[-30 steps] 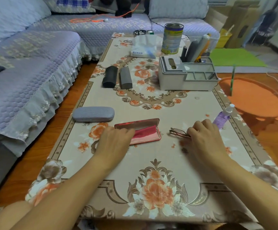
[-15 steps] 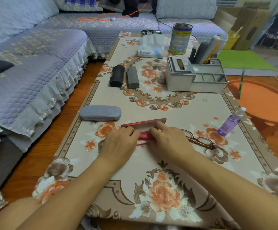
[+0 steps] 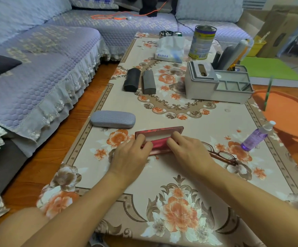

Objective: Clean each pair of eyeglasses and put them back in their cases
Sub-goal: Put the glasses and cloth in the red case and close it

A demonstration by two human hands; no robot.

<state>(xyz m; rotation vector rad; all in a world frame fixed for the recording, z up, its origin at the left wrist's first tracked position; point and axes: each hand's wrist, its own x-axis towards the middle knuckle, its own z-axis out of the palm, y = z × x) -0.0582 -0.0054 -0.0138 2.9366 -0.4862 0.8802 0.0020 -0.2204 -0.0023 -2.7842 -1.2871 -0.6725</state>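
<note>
1. The open case (image 3: 159, 139) lies on the table (image 3: 207, 122), between both hands.
2. The eyeglasses (image 3: 221, 155) lie just right of it.
3. The closed case (image 3: 113, 119) lies behind it, to the left.
4. The spray bottle (image 3: 256, 137) stands at the far right.

Soft, even indoor light with a cool bluish cast covers the desk (image 3: 207, 125); no lamp or window shows as its source. Shadows are faint, only thin dark rims under the hands and forearms. The tin can (image 3: 202, 42) at 1 o'clock carries a mild sheen. Wide-angle bending curves the sofa (image 3: 37, 72) at 10 o'clock and stretches the forearms at 6. The far corner at 2 o'clock is smeared and soft.
</note>
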